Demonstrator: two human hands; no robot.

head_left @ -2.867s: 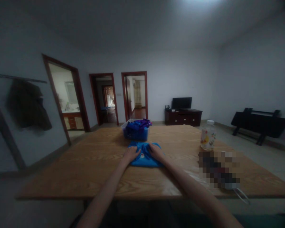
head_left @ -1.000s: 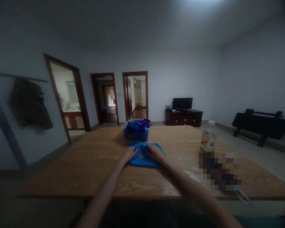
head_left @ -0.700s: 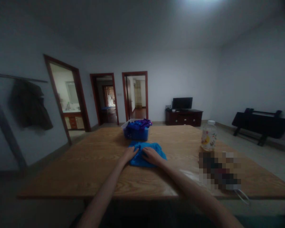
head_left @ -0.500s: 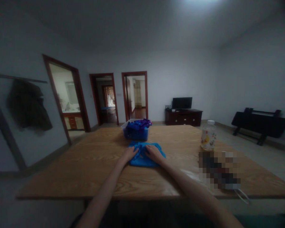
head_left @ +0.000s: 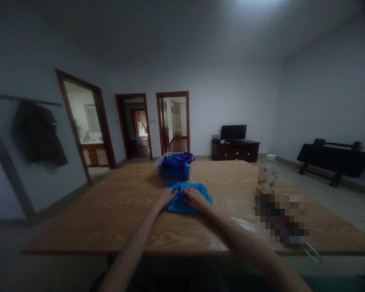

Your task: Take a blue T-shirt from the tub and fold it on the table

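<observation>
A small blue garment (head_left: 200,190) lies flat on the wooden table (head_left: 109,211), just in front of a clear plastic bin (head_left: 174,167) heaped with blue and purple cloth. My left hand (head_left: 167,196) rests on the garment's left edge, its fingers lying flat on the cloth. My right hand (head_left: 194,199) presses on the middle of the garment, fingers stretched out flat and pointing left. The two hands nearly touch.
A plastic bottle (head_left: 267,176) with a printed label stands at the right of the table, behind a blurred patch. A cord loop hangs over the table's front right edge. Doorways, a TV cabinet (head_left: 235,149) and a dark bench (head_left: 334,157) line the room behind.
My right hand has slid left across the garment, from its right edge to its middle, close to my left hand. The printed patch on the cloth is now covered.
</observation>
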